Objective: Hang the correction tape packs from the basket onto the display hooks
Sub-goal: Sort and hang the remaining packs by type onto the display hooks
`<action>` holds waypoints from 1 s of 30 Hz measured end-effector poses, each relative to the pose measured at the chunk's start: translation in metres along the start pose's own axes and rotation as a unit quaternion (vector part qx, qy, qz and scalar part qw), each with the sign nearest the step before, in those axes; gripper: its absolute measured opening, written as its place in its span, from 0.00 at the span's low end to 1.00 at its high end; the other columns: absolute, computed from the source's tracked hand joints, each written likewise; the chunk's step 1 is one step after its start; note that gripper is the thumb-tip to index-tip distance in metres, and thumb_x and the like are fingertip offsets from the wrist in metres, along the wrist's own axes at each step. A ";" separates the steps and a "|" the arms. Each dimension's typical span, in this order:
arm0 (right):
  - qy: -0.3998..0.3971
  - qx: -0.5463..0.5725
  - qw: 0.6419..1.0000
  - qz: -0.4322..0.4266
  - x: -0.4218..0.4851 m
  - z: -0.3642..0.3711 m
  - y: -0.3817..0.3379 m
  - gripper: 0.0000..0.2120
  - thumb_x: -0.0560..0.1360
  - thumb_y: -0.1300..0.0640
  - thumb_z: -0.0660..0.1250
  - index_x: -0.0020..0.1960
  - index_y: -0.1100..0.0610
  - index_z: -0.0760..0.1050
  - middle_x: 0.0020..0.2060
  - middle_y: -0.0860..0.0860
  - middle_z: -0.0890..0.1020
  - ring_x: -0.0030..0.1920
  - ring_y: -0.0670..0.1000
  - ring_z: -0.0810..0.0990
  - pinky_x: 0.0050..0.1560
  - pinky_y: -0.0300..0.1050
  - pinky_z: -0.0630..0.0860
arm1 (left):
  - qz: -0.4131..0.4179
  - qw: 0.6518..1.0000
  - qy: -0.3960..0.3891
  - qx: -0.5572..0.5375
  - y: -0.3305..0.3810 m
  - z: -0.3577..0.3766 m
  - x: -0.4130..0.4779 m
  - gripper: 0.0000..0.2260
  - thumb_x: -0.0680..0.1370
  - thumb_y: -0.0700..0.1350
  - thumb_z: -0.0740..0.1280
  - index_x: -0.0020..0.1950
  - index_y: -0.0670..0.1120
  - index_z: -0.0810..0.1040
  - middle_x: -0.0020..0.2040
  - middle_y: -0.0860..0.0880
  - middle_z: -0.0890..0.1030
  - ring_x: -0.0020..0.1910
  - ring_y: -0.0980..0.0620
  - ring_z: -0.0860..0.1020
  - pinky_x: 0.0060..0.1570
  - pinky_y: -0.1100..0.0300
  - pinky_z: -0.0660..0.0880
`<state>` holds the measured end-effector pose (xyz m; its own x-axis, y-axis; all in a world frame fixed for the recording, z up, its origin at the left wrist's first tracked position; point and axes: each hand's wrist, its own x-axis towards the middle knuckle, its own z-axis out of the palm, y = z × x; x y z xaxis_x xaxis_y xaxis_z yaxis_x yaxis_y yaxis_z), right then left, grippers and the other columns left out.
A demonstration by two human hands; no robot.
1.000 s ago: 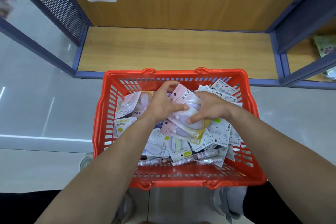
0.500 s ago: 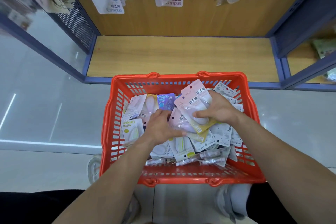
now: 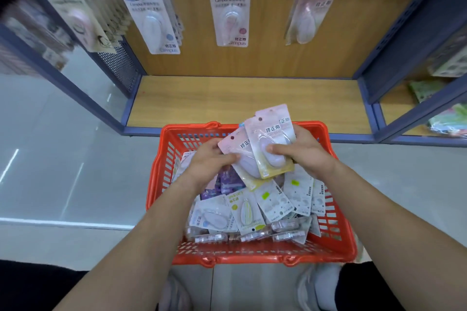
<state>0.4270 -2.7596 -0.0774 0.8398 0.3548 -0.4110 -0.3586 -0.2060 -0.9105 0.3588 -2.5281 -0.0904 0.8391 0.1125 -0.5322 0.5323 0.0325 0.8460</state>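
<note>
A red plastic basket (image 3: pixel 161 177) on the floor holds several loose correction tape packs (image 3: pixel 295 197). Above its far rim my right hand (image 3: pixel 303 151) grips a fanned bunch of pink correction tape packs (image 3: pixel 267 139), thumb across the front blister. My left hand (image 3: pixel 209 161) pinches the lower left pack of that bunch at its edge. On the wooden back panel, black display hooks carry hanging packs: a blue-dot group (image 3: pixel 154 20), a pink pack (image 3: pixel 230 12) in the middle, and pale pink packs (image 3: pixel 310 12) on the right.
A wooden shelf floor (image 3: pixel 240 101) lies beyond the basket, framed by blue metal uprights (image 3: pixel 404 40). A perforated side panel (image 3: pixel 121 65) stands at left with more hanging cards (image 3: pixel 83 7). Grey shoes (image 3: pixel 316 285) show below the basket.
Both hands lifted from inside the basket, raising the pink packs above its far rim. My left hand moved up to the bunch. The view tilted up, showing the hooks.
</note>
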 end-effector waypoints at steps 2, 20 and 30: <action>0.000 0.000 1.000 -0.014 -0.005 0.000 -0.017 0.22 0.70 0.67 0.79 0.60 0.54 0.79 0.53 0.50 0.88 0.55 0.51 0.86 0.57 0.50 0.81 | 0.012 0.998 0.021 -0.057 0.018 -0.006 -0.008 0.11 0.78 0.31 0.69 0.57 0.42 0.81 0.48 0.44 0.86 0.42 0.49 0.82 0.40 0.59 0.77; 0.023 0.050 0.995 -0.085 -0.100 -0.003 -0.119 0.16 0.74 0.64 0.76 0.61 0.55 0.81 0.54 0.52 0.88 0.56 0.55 0.86 0.60 0.56 0.82 | 0.151 0.985 -0.033 -0.078 0.113 0.030 -0.093 0.29 0.71 0.37 0.77 0.70 0.50 0.73 0.59 0.43 0.85 0.60 0.41 0.83 0.62 0.37 0.78; 0.059 0.089 0.990 -0.089 -0.102 -0.018 -0.107 0.27 0.65 0.56 0.81 0.63 0.55 0.79 0.54 0.52 0.87 0.56 0.56 0.86 0.64 0.62 0.79 | 0.198 0.979 -0.022 -0.031 0.119 0.066 -0.089 0.22 0.77 0.36 0.74 0.68 0.50 0.76 0.59 0.50 0.85 0.60 0.49 0.83 0.63 0.46 0.79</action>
<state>0.3868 -2.7903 0.0628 0.9341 0.2593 -0.2455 -0.2588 0.0178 -0.9658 0.3554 -2.5993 0.0557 0.9831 0.0857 -0.1619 0.1576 0.0547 0.9860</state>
